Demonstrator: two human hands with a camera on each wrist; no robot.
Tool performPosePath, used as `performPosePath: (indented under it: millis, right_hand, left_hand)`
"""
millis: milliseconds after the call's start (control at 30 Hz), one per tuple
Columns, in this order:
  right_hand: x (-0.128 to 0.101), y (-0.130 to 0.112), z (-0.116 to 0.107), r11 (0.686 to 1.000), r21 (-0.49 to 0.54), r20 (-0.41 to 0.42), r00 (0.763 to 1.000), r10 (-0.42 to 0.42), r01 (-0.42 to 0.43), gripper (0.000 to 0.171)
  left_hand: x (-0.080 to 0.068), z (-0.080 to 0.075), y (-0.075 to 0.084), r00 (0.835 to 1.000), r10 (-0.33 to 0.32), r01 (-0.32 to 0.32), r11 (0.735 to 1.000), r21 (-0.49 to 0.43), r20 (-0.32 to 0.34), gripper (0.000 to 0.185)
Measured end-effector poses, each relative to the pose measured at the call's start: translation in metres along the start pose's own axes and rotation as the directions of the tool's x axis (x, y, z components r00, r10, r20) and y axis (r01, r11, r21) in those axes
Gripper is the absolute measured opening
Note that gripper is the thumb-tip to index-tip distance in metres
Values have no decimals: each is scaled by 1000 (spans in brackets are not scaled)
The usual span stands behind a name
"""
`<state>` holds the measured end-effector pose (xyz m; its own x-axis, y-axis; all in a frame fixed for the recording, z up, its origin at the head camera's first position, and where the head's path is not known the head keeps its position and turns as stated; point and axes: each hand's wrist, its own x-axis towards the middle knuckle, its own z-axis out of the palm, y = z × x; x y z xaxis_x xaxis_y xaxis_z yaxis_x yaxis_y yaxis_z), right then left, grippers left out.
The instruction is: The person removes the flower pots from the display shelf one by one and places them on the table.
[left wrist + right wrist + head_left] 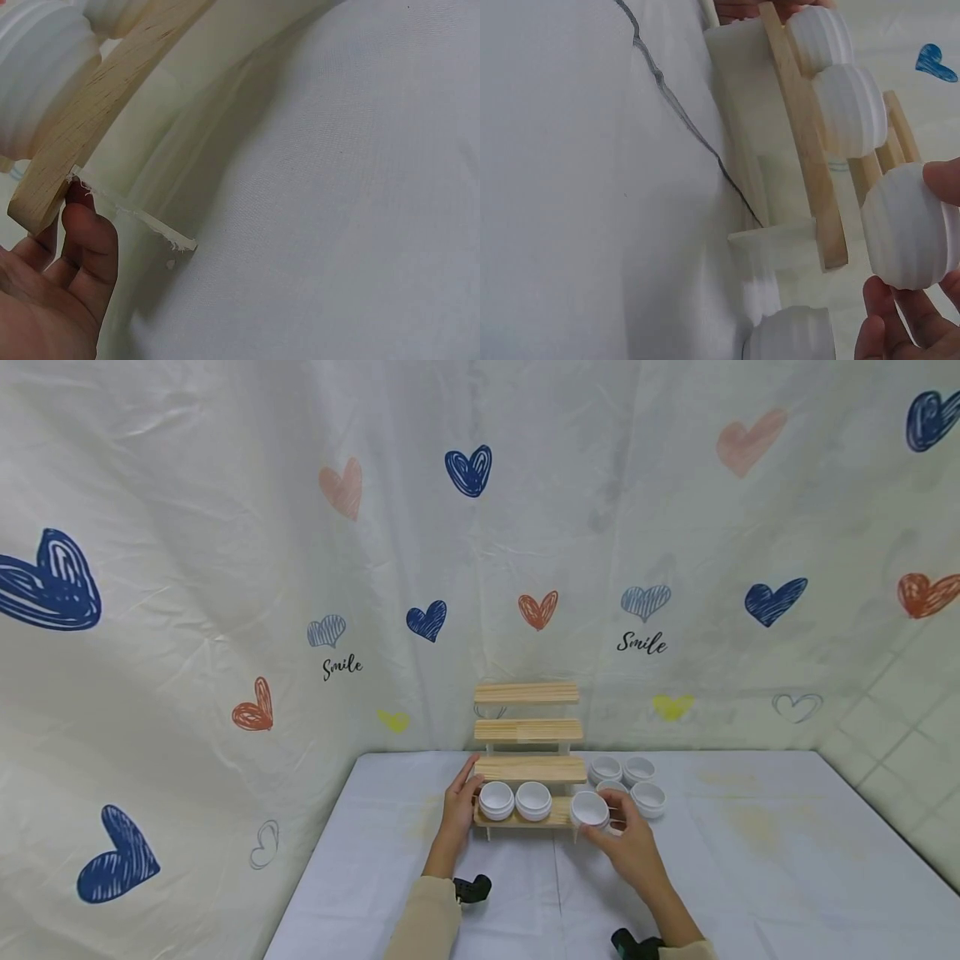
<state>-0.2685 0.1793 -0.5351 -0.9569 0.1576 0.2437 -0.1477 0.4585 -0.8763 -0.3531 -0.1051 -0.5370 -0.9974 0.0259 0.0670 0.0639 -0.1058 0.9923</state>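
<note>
A tiered wooden display stand (530,768) with white supports stands on the table. My left hand (454,810) is at its left side; in the left wrist view its fingers (91,232) curl around the end of the lowest shelf (97,101). Two white ribbed bowls (533,800) sit side by side on that shelf, at its left and middle. My right hand (633,847) pinches another white ribbed bowl (907,225) between thumb and fingers. This bowl is upright at the shelf's right end, and in the right wrist view it appears apart from the board.
Several more white bowls (647,798) stand on the table just right of the stand, one partly hidden behind my right hand. A white cloth (750,860) covers the table. Behind hangs a pale curtain (555,527) printed with hearts.
</note>
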Motion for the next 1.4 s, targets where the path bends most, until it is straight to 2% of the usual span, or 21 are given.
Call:
performPosePath:
  millis: [200, 500, 867, 1167, 1400]
  right_hand:
    - [-1, 2, -11, 999, 31, -9, 1000, 13, -13, 63]
    - [-1, 3, -26, 995, 60, -9, 997, 83, -82, 68]
    - [0, 11, -35, 993, 50, -11, 994, 108, -108, 70]
    - [0, 16, -45, 991, 63, -12, 992, 122, -121, 71]
    - [2, 23, -49, 990, 47, -16, 991, 133, -132, 70]
  left_hand:
    - [-1, 0, 1, 1000, 2, -2, 1000, 12, -1, 53]
    - [0, -1, 0, 1000, 7, -7, 1000, 3, 9, 53]
    - [0, -1, -1, 1000, 1, -1, 1000, 6, 0, 54]
    - [18, 1, -30, 998, 10, -8, 1000, 24, -55, 51]
    - [19, 1, -34, 998, 12, -10, 999, 32, -65, 50]
